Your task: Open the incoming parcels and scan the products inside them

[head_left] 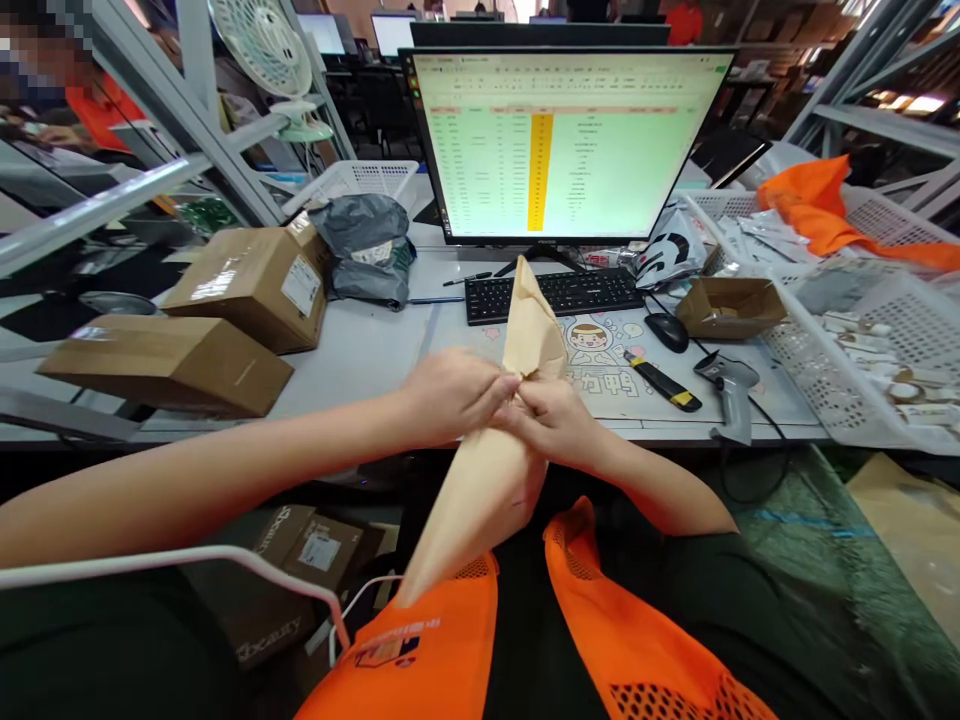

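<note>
Beyond both grips: tabletop (pixel 360 350), monitor (pixel 562 140), 2 cardboard boxes (pixel 251 285) off to the left. Between the grips, over the lap: brown paper envelope (pixel 487 490), tilted, tip toward the keyboard (pixel 555 293). Left grip (pixel 450 395) and right grip (pixel 555 420) touching, each pinching the envelope's middle.

Monitor (pixel 559 140), keyboard (pixel 555 293) — boxes (pixel 247 280) (left) — scanner (pixel 731 390).

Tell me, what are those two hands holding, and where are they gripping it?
Both the left hand and right hand pinch a brown paper envelope around its middle.
</note>
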Action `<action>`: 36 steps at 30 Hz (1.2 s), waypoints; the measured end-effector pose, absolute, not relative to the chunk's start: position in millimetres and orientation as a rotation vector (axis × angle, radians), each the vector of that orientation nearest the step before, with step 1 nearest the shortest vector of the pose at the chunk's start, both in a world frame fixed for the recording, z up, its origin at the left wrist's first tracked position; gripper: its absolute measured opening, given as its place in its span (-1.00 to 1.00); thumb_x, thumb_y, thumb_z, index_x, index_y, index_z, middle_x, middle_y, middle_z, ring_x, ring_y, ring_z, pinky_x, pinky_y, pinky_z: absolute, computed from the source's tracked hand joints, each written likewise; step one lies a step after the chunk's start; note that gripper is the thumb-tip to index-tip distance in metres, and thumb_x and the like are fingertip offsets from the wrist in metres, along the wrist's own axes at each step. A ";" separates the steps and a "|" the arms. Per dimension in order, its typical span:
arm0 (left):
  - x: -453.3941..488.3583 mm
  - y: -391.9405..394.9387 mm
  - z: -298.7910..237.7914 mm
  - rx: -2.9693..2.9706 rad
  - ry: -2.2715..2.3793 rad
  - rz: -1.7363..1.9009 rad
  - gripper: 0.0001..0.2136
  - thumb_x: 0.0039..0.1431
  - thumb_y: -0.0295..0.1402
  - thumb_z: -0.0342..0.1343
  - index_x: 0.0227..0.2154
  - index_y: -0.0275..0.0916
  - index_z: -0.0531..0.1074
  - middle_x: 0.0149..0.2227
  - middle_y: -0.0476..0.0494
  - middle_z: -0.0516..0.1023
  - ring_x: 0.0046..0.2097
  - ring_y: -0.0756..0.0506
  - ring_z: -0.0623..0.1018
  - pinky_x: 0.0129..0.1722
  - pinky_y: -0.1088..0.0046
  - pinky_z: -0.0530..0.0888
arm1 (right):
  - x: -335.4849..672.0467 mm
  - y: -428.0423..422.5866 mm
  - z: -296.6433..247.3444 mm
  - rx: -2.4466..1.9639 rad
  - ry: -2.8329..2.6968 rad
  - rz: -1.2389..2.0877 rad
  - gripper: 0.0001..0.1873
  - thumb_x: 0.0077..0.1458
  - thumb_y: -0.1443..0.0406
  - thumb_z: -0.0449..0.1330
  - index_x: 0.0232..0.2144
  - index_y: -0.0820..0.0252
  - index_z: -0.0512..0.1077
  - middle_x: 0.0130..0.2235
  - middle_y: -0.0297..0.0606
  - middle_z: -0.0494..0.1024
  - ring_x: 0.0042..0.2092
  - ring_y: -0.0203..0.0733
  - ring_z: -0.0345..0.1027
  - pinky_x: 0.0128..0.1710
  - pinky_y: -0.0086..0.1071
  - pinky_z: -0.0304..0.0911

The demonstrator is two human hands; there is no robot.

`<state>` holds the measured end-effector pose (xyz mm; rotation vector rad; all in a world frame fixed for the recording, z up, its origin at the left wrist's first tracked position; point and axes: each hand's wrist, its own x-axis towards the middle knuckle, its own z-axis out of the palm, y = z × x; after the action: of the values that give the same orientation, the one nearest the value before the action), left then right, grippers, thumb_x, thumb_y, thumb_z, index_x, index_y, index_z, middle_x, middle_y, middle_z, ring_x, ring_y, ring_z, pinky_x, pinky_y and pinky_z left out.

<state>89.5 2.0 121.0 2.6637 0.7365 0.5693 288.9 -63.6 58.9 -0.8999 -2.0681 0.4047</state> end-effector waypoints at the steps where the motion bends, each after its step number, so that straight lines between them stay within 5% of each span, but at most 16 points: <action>1: 79.9 5.0 120.5 2.665 0.824 0.583 -0.45 0.47 -0.03 -0.24 -0.60 -0.19 0.27 -0.59 -0.12 0.41 -0.50 -0.05 0.34 -0.41 0.38 0.20 | 293.3 -71.3 57.9 -0.800 -2.163 0.297 -0.42 0.50 0.00 0.01 -0.56 0.09 0.13 -0.55 -0.41 0.27 -0.43 -0.27 0.16 -0.27 -0.29 0.13; 6: 32.4 26.0 116.4 2.601 1.232 0.546 -0.46 0.41 0.00 -0.21 -0.66 -0.16 0.14 -0.66 -0.10 0.31 -0.55 -0.06 0.30 -0.47 0.37 0.13 | 318.4 -103.4 56.8 -0.569 -2.257 -0.077 -0.50 0.50 0.21 0.07 -0.55 0.10 0.16 -0.57 -0.44 0.25 -0.47 -0.27 0.09 -0.27 -0.24 0.02; 14: -28.3 60.3 100.3 2.697 1.607 0.369 -0.50 0.33 0.02 -0.23 -0.65 -0.15 0.18 -0.58 -0.20 0.39 -0.47 -0.12 0.34 -0.42 0.37 0.11 | 375.3 -120.3 38.2 -0.691 -2.223 0.093 -0.54 0.46 0.30 0.08 -0.53 0.08 0.10 -0.57 -0.47 0.17 -0.50 -0.27 0.05 -0.33 -0.26 0.00; 19: -9.0 51.5 103.3 2.581 1.392 0.540 -0.48 0.36 0.05 -0.22 -0.62 -0.18 0.23 -0.58 -0.11 0.35 -0.47 -0.07 0.33 -0.43 0.41 0.15 | 390.4 -105.9 53.4 -0.819 -2.265 0.273 -0.54 0.50 0.19 0.01 -0.52 0.08 0.16 -0.54 -0.44 0.22 -0.49 -0.26 0.08 -0.33 -0.27 0.12; 23: 44.6 37.3 113.3 2.480 1.111 0.707 -0.44 0.38 0.12 -0.19 -0.62 -0.17 0.09 -0.61 -0.04 0.18 -0.49 -0.01 0.20 -0.46 0.42 0.11 | 356.8 -80.1 93.0 -0.793 -2.296 0.345 -0.77 0.44 0.31 0.02 -0.15 0.13 0.48 -0.16 -0.18 0.60 -0.11 -0.12 0.49 -0.10 -0.23 0.38; 26: 72.1 36.9 119.2 2.423 0.960 0.745 -0.42 0.37 0.16 -0.17 -0.62 -0.18 0.09 -0.59 -0.02 0.15 -0.48 -0.01 0.18 -0.46 0.42 0.10 | 319.0 -74.4 99.4 -0.658 -2.578 0.129 -0.56 0.29 0.48 0.07 0.13 0.12 0.50 0.20 -0.06 0.56 0.33 0.01 0.33 0.25 -0.05 0.29; 29: 82.7 43.7 118.4 2.403 0.895 0.722 -0.43 0.35 0.16 -0.16 -0.61 -0.18 0.08 -0.58 -0.02 0.13 -0.47 0.00 0.17 -0.46 0.41 0.10 | 291.6 -79.1 78.8 -0.592 -2.884 -0.080 -0.47 0.26 0.49 0.13 0.23 0.13 0.46 0.25 -0.04 0.54 0.45 0.06 0.18 0.40 0.13 0.11; 33: 75.5 48.7 116.0 2.291 0.994 0.611 -0.43 0.31 0.19 -0.13 -0.58 -0.20 0.24 -0.52 -0.05 0.27 -0.44 -0.03 0.27 -0.44 0.42 0.21 | 278.7 -76.0 53.6 -0.556 -2.979 -0.280 -0.74 0.34 0.43 0.16 0.00 0.15 0.54 -0.01 -0.12 0.64 0.19 0.00 0.44 0.46 0.24 -0.03; 36: 56.4 28.2 122.1 2.147 1.002 0.490 -0.48 0.25 0.17 0.06 -0.22 -0.27 0.51 -0.30 -0.16 0.56 -0.32 -0.11 0.50 -0.37 0.44 0.39 | 278.5 -56.2 55.3 -0.476 -2.942 -0.436 -0.76 0.39 0.44 0.08 -0.27 0.12 0.51 -0.34 -0.35 0.56 -0.24 -0.17 0.46 0.47 0.19 -0.03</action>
<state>56.4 28.2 122.1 2.1473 1.0021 0.4901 278.5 -56.2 55.3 -0.4763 -2.9417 -0.4357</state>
